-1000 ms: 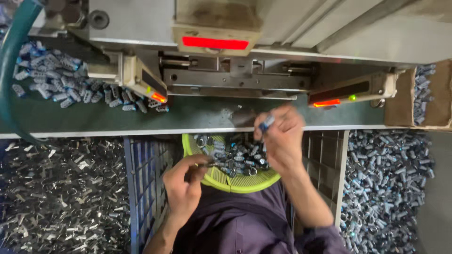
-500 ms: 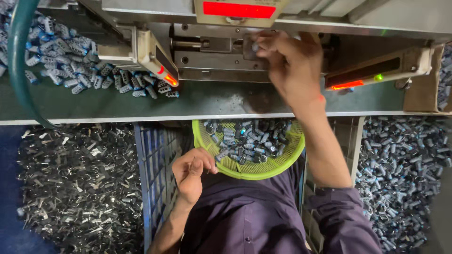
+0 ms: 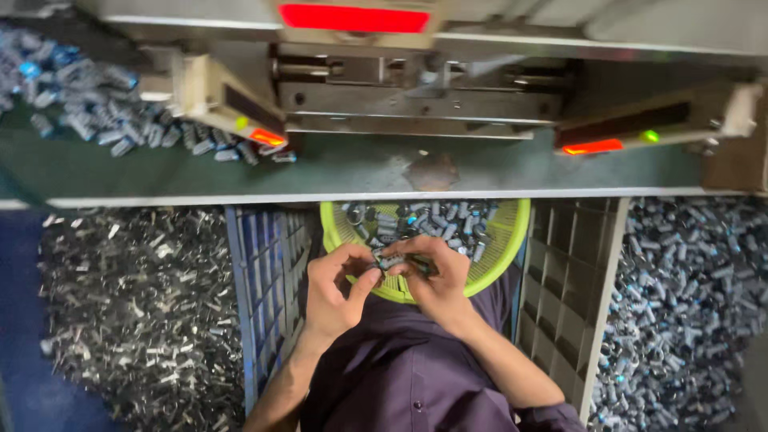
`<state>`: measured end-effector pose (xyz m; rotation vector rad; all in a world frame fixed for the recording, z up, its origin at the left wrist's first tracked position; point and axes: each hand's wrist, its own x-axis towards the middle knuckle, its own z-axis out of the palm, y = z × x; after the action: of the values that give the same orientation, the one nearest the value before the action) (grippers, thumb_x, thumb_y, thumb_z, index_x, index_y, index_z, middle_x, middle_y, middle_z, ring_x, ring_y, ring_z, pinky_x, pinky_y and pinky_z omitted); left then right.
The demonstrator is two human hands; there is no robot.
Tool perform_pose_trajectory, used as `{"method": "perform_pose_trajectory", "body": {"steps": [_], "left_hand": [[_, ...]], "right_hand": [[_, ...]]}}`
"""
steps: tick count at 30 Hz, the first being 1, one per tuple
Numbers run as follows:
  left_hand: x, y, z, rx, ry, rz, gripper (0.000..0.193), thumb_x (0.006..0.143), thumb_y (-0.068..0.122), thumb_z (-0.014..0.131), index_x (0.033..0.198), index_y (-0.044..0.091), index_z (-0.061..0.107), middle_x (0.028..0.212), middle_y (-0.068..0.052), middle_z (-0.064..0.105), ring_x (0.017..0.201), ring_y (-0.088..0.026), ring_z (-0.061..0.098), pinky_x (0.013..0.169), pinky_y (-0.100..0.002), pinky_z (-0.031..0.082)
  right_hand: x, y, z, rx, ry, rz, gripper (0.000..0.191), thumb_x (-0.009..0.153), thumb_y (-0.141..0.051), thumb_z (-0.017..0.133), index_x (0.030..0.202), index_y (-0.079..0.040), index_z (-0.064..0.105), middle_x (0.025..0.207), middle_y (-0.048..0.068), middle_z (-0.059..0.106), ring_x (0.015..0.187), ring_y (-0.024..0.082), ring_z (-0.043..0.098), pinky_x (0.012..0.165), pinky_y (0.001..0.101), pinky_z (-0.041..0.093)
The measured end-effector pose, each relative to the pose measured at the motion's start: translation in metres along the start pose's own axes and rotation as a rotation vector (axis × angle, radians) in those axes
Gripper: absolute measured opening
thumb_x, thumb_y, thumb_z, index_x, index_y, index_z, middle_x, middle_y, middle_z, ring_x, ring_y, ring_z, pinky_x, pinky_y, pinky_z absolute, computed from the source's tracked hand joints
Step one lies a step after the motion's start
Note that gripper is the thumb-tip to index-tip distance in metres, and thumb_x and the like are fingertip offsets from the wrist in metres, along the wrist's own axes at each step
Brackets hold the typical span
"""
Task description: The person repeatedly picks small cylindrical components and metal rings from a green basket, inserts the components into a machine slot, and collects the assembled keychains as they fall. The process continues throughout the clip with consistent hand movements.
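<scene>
A yellow-green basket [image 3: 506,240] rests in my lap, filled with several small grey and blue cylindrical parts [image 3: 436,220]. Both hands meet over its near rim. My left hand [image 3: 336,290] pinches one small grey part [image 3: 390,261] from the left. My right hand [image 3: 436,280] holds the same part, or one touching it, from the right, fingers curled around it. Above, a press machine [image 3: 400,96] with a red lit bar [image 3: 352,18] stands over a green bench [image 3: 360,172].
More blue-grey parts [image 3: 96,112] are heaped on the bench at the left. A pile of metal scraps [image 3: 136,312] lies on the floor left, a heap of cylindrical parts [image 3: 688,312] right. Plastic crates [image 3: 268,272] flank my legs. Two sensor bars glow orange [image 3: 590,146].
My right hand has come down from the machine's slot to the basket and joined my left hand, which rose from my lap. Both now hold a small part.
</scene>
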<state>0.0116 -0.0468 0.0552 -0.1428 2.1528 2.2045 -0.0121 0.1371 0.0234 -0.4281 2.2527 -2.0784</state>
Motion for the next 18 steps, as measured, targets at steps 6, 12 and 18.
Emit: {"method": "perform_pose_trajectory", "body": {"steps": [6,12,18], "left_hand": [[0.000,0.009,0.010,0.052,0.004,0.110,0.008,0.091,0.001,0.069,0.098,-0.003,0.068,0.074,-0.004,0.073,0.065,-0.009,0.072,0.058,-0.022,0.052],[-0.012,0.027,-0.021,-1.005,-0.369,-0.071,0.010,0.088,-0.003,0.075,0.079,-0.001,0.070,0.073,-0.008,0.070,0.059,-0.011,0.065,0.053,-0.026,0.054],[-0.018,-0.016,-0.064,-1.819,-0.346,0.550,0.023,0.091,0.013,0.073,0.070,0.005,0.069,0.061,-0.008,0.070,0.046,-0.014,0.064,0.046,-0.025,0.058]], "right_hand": [[-0.005,0.030,-0.004,0.281,-0.013,-0.039,0.029,0.090,0.013,0.068,0.108,0.000,0.050,0.106,0.019,0.073,0.100,0.024,0.075,0.075,0.0295,0.066],[-0.014,0.044,0.009,1.093,0.106,0.383,0.026,0.092,-0.005,0.076,0.110,-0.004,0.057,0.098,0.017,0.073,0.086,0.026,0.071,0.071,0.0319,0.057],[0.028,0.008,-0.008,0.997,0.147,0.475,0.022,0.095,-0.005,0.074,0.099,-0.005,0.053,0.082,0.015,0.068,0.070,0.023,0.064,0.060,0.0316,0.053]]}}
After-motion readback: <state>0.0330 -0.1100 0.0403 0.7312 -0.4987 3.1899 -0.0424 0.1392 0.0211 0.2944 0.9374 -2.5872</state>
